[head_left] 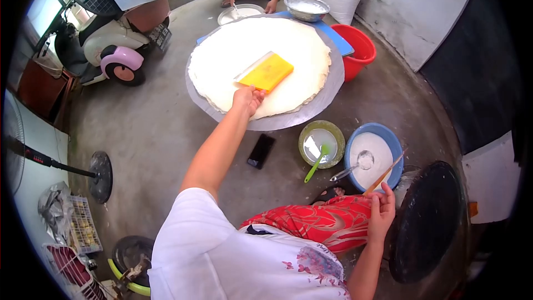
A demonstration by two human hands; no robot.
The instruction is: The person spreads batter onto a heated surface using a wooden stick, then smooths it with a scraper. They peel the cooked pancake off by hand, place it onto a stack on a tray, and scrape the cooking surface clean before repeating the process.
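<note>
Now left hand [248, 100] grips yellow scraper [267, 71]; right hand [382, 211] holds stick [386, 175].

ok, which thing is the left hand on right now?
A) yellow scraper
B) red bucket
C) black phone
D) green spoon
A: the left hand is closed on the near corner of the yellow scraper, which lies on the white sheet. The right hand holds a thin stick by the blue bowl.
</note>
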